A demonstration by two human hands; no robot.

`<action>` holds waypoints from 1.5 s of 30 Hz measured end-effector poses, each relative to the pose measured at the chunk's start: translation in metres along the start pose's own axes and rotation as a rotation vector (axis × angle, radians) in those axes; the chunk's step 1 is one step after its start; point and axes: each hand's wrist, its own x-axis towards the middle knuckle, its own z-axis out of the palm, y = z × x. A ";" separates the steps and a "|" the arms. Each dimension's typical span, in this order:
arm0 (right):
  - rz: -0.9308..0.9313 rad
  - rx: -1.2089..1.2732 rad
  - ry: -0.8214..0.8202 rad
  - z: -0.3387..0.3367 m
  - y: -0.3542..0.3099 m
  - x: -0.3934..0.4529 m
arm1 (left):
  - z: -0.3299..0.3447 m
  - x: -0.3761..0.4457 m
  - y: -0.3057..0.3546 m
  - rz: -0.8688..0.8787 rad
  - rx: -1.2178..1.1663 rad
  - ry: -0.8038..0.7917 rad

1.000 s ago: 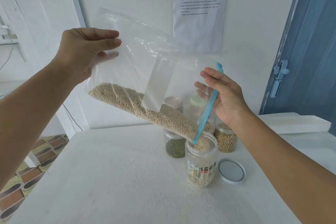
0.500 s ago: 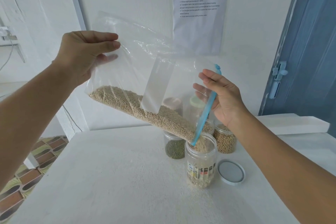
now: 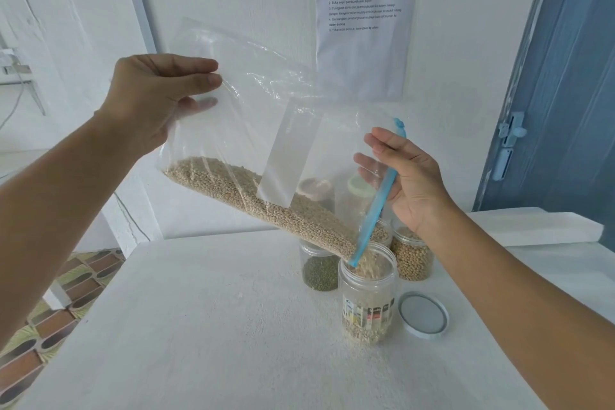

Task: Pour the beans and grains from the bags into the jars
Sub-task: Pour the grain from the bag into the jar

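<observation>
A clear zip bag with a blue zip strip hangs tilted down to the right, pale beige grains lying along its lower edge. My left hand pinches its raised closed end. My right hand holds the zip mouth just above an open clear jar. Grains stream from the bag's lower corner into that jar, which holds a shallow layer at its bottom.
The jar's white lid lies flat to its right. Behind stand a jar of green beans, a jar of tan beans and more jars seen through the bag. White table, wall behind, blue door at right.
The bag's lower edge has dropped slightly and grains have slid toward the mouth. Both hands keep their hold in nearly the same place.
</observation>
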 end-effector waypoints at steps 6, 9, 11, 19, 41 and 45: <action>-0.017 -0.009 0.007 0.002 -0.002 0.002 | -0.001 0.002 0.002 0.001 -0.013 -0.013; -0.008 -0.006 0.004 0.001 -0.001 0.001 | -0.001 0.002 0.001 0.001 -0.011 -0.012; -0.011 -0.005 0.005 0.001 -0.001 0.002 | -0.001 0.001 0.001 -0.002 -0.011 -0.012; -0.012 -0.007 0.004 0.000 0.000 0.002 | -0.003 0.002 -0.002 -0.007 -0.024 -0.009; -0.009 -0.011 0.016 -0.001 0.000 0.001 | 0.002 0.000 0.000 0.000 -0.020 -0.004; -0.012 -0.014 0.019 -0.001 -0.001 0.001 | 0.001 0.002 0.000 -0.002 -0.027 -0.010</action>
